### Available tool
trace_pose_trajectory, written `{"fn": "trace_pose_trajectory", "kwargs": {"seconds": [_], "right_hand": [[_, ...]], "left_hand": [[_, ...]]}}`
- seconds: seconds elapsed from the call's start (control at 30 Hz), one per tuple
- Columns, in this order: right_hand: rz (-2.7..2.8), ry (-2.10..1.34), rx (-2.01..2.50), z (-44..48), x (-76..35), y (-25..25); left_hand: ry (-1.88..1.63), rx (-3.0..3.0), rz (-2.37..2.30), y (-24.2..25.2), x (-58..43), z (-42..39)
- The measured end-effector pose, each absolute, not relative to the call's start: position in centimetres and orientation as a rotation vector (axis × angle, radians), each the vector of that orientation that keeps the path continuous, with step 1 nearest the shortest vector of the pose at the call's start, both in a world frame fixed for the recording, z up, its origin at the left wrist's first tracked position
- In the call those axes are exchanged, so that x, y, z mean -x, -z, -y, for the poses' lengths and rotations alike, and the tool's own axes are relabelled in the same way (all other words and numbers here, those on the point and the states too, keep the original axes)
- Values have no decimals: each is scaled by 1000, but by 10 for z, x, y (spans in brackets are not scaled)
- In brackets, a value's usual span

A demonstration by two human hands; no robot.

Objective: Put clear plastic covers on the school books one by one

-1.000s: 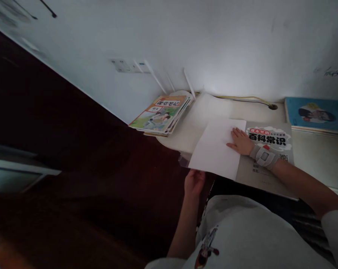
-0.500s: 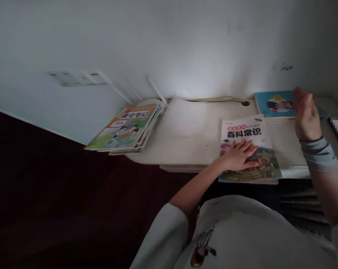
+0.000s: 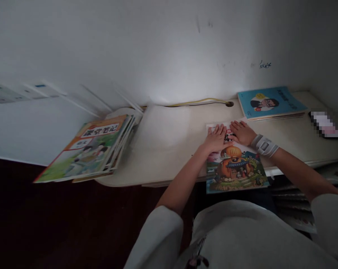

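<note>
A book with an orange pumpkin-like house on its cover [image 3: 236, 168] lies at the desk's front edge, its lower part reaching past the edge. My left hand [image 3: 215, 138] rests flat on the upper left of the cover, fingers spread. Beside it, my right hand [image 3: 242, 133] lies on the book's upper right, fingers stretched out, with a grey band round the wrist. Both hands partly cover the printed title.
On the white desk [image 3: 163, 149], a stack of magazines [image 3: 93, 149] leans over the left end. Blue books [image 3: 271, 102] lie at the back right, near a phone [image 3: 326, 123]. A yellow cable [image 3: 197, 101] runs along the wall to a hole.
My right hand has come down from above the blue books onto the book. My left hand has slid up the cover. The view has shifted to the right.
</note>
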State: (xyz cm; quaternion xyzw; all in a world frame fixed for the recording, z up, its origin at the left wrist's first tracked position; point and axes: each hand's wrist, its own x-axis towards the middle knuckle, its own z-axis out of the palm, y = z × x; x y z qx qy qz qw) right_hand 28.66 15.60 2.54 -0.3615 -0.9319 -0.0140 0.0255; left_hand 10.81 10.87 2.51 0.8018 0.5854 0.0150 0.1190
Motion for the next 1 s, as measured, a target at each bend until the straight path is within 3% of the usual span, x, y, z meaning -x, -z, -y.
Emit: {"fn": "trace_pose_trajectory", "kwargs": {"seconds": [0.17,0.37,0.5,0.63,0.73,0.8,0.9,1.0], "right_hand": [[2854,95,1145,-155,-284,-39],[3025,-53,632,-17,-275,-56],[2998,-304,569,35,-295,-49],[3076,-530,362,11,-339,-60],[3066,-617,531,-27,-376,-67],[2885,-666,796,-56,-393,-63],[2438,-448,1496,-99,-397,-52],[2381,-511,1676,-130,-379,-43]], "left_hand": [[-145,-2358,-1848,-29,-103,-136],[-185,-2370,-1935,-40,-98,-160],[3,-2277,-1983,-50,-68,-139],[267,-2003,-2158,-62,-13,-92],[231,-1818,-2127,-63,17,-64],[37,-1783,-2121,-58,26,-60],[-379,-1772,-2090,-47,25,-79],[-530,-1668,-1908,-42,19,-112]]}}
